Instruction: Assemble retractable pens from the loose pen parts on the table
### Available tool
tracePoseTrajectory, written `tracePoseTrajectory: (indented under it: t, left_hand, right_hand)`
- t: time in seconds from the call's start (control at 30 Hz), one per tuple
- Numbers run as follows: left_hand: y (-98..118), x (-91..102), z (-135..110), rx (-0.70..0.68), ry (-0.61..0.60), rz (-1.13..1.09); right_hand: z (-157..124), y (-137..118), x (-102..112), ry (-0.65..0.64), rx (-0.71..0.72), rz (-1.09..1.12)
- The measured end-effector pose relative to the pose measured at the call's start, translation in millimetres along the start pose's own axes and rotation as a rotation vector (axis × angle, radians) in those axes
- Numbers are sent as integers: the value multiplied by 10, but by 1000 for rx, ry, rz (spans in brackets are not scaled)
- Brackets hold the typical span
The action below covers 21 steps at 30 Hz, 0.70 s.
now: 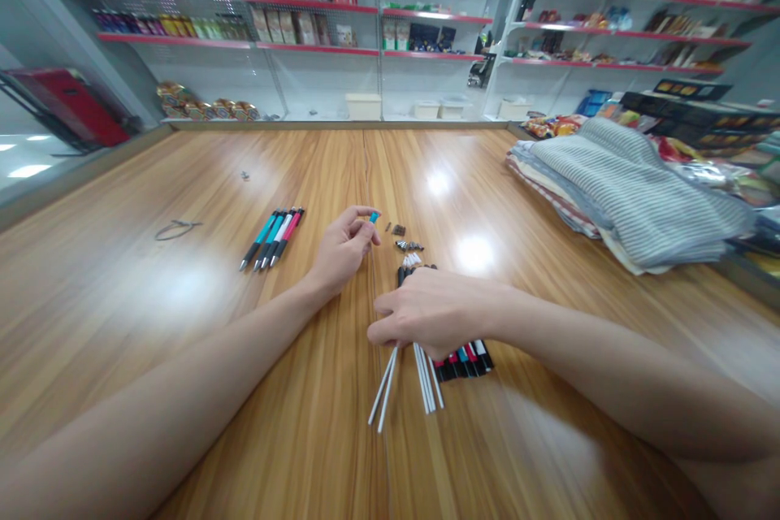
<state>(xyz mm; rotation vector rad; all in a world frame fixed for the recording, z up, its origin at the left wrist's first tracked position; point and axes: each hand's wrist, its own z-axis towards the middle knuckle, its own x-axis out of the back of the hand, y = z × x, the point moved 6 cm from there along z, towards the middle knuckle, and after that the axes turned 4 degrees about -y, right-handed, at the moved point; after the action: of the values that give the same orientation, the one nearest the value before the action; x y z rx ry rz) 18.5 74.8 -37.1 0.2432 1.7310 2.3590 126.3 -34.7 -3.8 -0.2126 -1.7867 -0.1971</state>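
Note:
My left hand (346, 248) is closed around a teal pen barrel (374, 217), with only its end showing at the fingertips. My right hand (426, 307) reaches across with curled fingers, pinching at the top of two thin white pen refills (383, 398); its fingertips are partly hidden. More white refills (426, 382) stick out below that hand. Beside them lie several coloured barrels with black grips (466, 360), partly covered by the hand. Beyond it are small white parts (412, 259), metal pen tips (409, 245) and a cluster of springs (398, 230).
Several assembled pens (271, 239) lie in a row on the wooden table (292, 439) at left. A grey cord loop (176, 229) and a small metallic bit (244, 175) lie nearby. Folded striped cloths (634, 187) are piled at right. Stocked shelves (317, 49) stand behind.

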Motion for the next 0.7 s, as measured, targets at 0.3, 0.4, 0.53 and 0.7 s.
tracePoseTrajectory:
  t: [0.3,0.4,0.53,0.7]
  left_hand:
    - [-9,3,5,0,-5,-4]
    - [-12,-1,13,8,-7,18]
    - [-7,1,19,20,3,27]
    - [-14,5,16,27,0,44]
  right_hand:
    - [-178,511,267,365,-217,139]
    - [-308,927,216,562,-432,198]
    - [-460,1296,6,871,-527,458]
    - [-505,1479,-300,1143,-470,1082]
